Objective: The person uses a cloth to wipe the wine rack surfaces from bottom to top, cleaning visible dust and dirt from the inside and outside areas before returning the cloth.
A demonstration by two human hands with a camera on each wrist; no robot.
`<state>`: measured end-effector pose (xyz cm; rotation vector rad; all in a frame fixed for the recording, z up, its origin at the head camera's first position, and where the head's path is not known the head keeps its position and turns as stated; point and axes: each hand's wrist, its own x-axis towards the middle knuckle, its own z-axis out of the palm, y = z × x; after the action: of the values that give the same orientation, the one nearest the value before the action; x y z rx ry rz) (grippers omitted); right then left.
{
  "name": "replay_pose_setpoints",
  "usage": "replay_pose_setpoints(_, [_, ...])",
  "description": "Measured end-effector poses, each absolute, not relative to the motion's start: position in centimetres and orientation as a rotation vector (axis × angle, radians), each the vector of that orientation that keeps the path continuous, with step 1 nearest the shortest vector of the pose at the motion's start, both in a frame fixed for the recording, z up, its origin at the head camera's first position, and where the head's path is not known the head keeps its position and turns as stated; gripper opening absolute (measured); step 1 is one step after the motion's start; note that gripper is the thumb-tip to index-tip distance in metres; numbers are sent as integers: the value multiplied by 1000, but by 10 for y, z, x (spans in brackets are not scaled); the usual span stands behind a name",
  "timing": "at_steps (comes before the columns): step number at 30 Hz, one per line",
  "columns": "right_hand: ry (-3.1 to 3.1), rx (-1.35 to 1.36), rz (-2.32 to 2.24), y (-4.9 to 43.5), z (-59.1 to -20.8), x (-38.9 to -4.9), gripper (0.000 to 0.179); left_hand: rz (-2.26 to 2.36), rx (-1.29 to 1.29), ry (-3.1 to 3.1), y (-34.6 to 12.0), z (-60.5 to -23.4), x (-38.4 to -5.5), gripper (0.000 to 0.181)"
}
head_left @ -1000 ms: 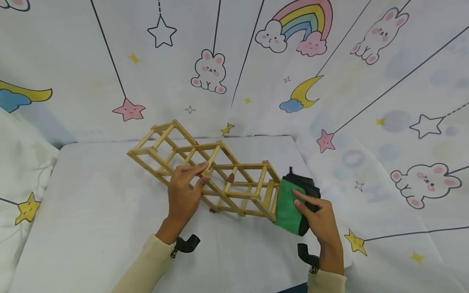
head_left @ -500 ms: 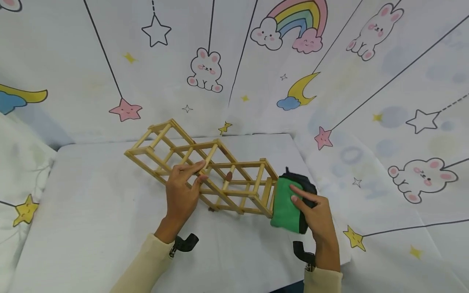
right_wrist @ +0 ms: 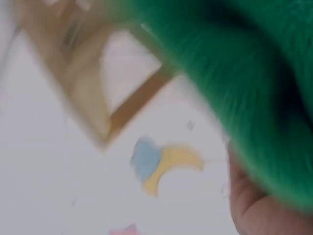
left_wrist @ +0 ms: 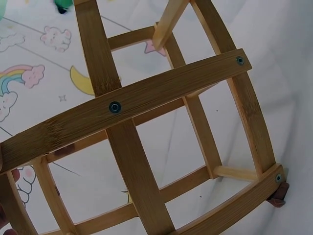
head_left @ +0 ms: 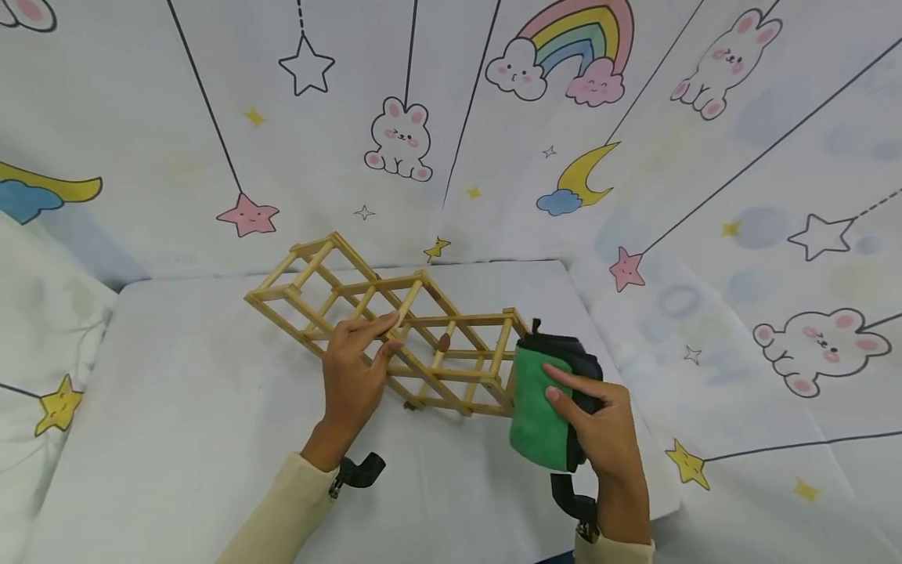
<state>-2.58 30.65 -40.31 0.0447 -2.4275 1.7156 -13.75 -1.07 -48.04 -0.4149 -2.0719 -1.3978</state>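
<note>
The left hand [head_left: 355,372] has its grip on the wooden lattice rack [head_left: 465,319]: thumb and index finger pinch it at a joint near the middle of its length. This rack is on the desk [head_left: 176,431], which has a white cover, and it runs slantwise from the far left toward the right hand [head_left: 602,423]. The right hand grips a folded green and black cloth [head_left: 539,407], with the thumb and index finger lying over the green face. In the head view the cloth hides a part of the rack's right end; whether the two are touching, I cannot tell. The right wrist view is blurred, but it shows the green pile of the cloth close to the camera, and a corner of the rack beside it. In the left wrist view, flat slats cross one another, joined with screws [left_wrist: 115,107], and a small brown foot [left_wrist: 279,195] is at one corner. Behind the desk hangs a white backdrop [head_left: 317,164] printed with rabbits, stars and a rainbow [head_left: 587,35].
</note>
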Motion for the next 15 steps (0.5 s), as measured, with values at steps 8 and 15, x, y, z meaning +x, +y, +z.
replay_pose_setpoints(8, [-2770,105,1111,284,-401,-19,33,-1407,-423,-2061,-10,-480,-138,45])
replay_pose_setpoints(15, [-2907,-12,809,303,-394,-9,36,-1401,-419,-2064,-8,-480,-138,45])
